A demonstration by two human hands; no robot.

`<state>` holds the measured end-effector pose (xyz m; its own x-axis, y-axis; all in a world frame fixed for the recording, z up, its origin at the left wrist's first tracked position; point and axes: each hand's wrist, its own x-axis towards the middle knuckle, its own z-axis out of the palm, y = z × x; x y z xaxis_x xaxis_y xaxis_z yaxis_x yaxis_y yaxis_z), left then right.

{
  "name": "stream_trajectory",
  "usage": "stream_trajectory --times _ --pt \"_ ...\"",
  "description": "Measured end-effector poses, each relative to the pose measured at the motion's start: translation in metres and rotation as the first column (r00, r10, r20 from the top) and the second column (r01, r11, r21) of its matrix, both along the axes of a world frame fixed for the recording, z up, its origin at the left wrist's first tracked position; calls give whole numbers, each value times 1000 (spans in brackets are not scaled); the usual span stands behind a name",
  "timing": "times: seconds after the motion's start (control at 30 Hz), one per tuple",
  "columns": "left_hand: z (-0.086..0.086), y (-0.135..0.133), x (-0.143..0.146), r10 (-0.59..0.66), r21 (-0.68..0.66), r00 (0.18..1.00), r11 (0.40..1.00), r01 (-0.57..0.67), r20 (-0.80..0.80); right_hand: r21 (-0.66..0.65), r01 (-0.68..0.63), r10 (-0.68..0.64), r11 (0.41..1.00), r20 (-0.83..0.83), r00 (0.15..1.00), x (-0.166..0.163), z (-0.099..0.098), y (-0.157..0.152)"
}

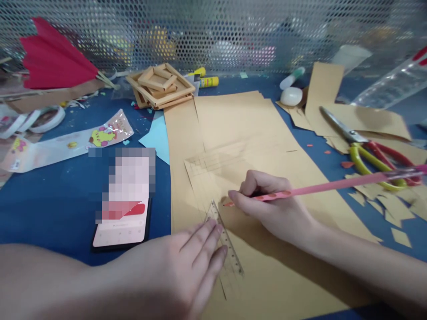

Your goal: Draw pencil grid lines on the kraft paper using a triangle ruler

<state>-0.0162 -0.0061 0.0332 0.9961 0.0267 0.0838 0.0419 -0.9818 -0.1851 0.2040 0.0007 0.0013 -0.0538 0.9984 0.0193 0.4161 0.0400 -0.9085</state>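
Observation:
A large sheet of brown kraft paper [273, 249] lies before me, with thin pencil lines drawn on it. On its lower left part rests a clear set square [230, 242] with scale marks. My left hand [190, 258] lies over the set square, its outstretched fingers pressing it to the paper; the thumb is hidden. Closed in a writing grip, my right hand [273, 204] holds a long pink pencil [320, 186]. The pencil's tip is just right of the set square's upper corner; whether it touches the paper I cannot tell.
Left of the paper are a phone [122, 231], a plastic wrapper [73, 140] and tape rolls [43, 119]. Stacked cardboard frames [163, 86] and a glue stick [208, 82] sit behind. Scissors [355, 135] and paper scraps [396, 204] lie right, near my right forearm.

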Motion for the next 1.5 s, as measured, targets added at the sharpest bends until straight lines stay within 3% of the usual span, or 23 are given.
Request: stream_trajectory --times 0.5,1.2,1.5 --pt "-5 1 5 -71 14 997 997 71 10 51 -42 42 998 13 999 -2 -1 0" --pt "-11 -2 6 -68 26 998 997 68 10 92 -53 56 994 -24 998 -3 -1 0" --pt "-10 0 8 -115 79 992 991 111 44 -15 -246 246 969 0 969 6 8 -5"
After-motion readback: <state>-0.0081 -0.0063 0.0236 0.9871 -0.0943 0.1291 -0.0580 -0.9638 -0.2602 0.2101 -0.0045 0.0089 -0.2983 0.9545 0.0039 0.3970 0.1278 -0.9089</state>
